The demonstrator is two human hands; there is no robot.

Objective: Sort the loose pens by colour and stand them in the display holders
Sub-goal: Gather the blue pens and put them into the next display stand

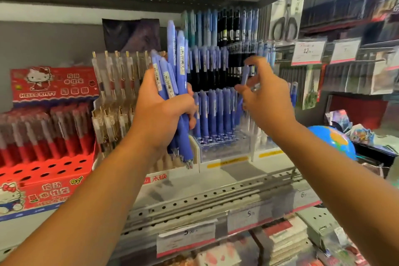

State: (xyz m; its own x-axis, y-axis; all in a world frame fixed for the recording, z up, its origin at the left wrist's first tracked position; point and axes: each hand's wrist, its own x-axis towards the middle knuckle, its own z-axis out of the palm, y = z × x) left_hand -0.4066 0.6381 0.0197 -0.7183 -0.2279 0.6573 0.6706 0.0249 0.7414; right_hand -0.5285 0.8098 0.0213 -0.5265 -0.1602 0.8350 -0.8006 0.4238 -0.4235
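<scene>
The left hand (160, 112) is clenched around a bundle of periwinkle-blue plastic pens (172, 75), held upright in front of the shelf. The right hand (266, 101) pinches a single blurred blue pen (245, 75) between thumb and fingers. Behind stands the clear tiered acrylic holder (224, 142), its lower row carrying matching blue pens.

A single head-worn wide-angle camera faces forward, close to a shop shelf (216, 196). Both forearms reach in from the lower corners.
</scene>
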